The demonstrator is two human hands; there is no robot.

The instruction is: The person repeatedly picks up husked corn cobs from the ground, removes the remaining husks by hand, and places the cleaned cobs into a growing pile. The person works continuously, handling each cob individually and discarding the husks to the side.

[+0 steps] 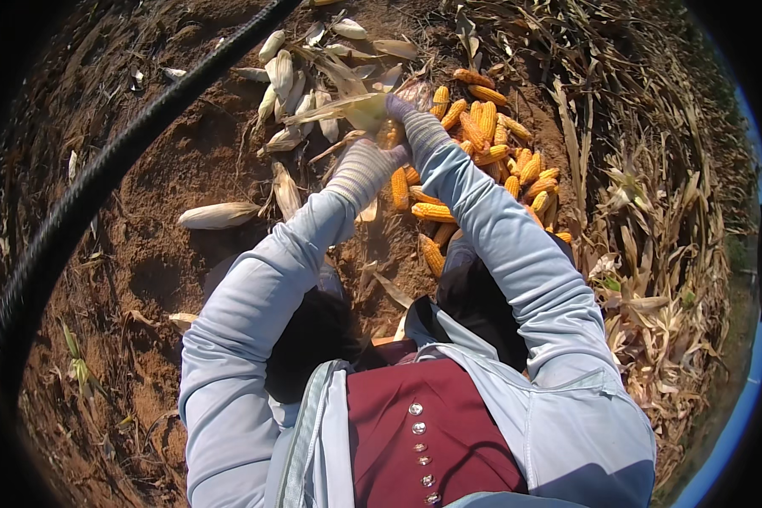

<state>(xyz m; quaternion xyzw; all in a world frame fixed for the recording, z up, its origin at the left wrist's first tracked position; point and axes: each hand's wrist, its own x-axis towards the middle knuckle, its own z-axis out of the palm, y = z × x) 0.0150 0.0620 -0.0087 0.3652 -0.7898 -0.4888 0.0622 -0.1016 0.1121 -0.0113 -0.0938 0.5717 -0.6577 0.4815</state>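
Note:
Both my hands wear striped knit gloves and meet over one partly husked corn ear [390, 134]. My left hand [367, 164] grips the ear from below, its thumb pointing right. Above it, my right hand [408, 117] is closed on the pale corn husk [363, 113], which is peeled out to the left. Yellow kernels show between the two hands. My fingers hide much of the ear. Just right of my hands lies a pile of bare yellow corn cobs [482, 130], partly behind my right forearm.
Several unhusked corn ears [282, 76] lie beyond my left hand among loose husks. A single unhusked ear [219, 216] rests on the reddish soil [159, 184] at left. Dry corn stalks [635, 127] are heaped at right. A black braided cord [133, 120] crosses the upper left.

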